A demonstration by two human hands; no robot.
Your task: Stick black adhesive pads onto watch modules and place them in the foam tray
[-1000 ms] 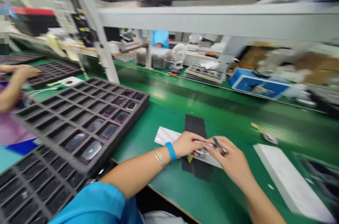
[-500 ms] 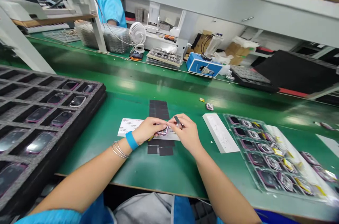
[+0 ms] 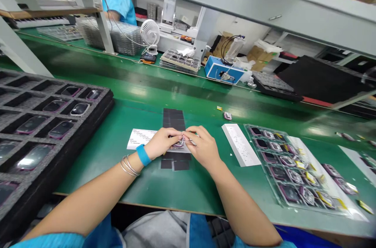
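Green matting covers the long bench [image 3: 141, 185], and near the middle of its front edge both hands meet over a strip of flat black rectangular pads [image 3: 175, 118]. The left hand [image 3: 163, 143], with a blue wristband [image 3: 143, 155] and thin silver bangles [image 3: 129, 166], pinches a small glossy purple-rimmed part [image 3: 179, 143] between thumb and fingertips, just above the pads. The right hand [image 3: 203, 148] comes in from the other side, its thumb and forefinger closed narrow on a slim metal tool [image 3: 191, 142] whose tip touches the part. The part thus sits between the two sets of fingertips, mostly hidden by them. A white printed paper sheet [image 3: 137, 138] lies under the left hand. A white rectangular slab [image 3: 239, 144] and a clear plastic blister tray [image 3: 264, 168] of similar parts lie toward the right front corner. A black foam compartment tray [image 3: 101, 109] fills the left end.
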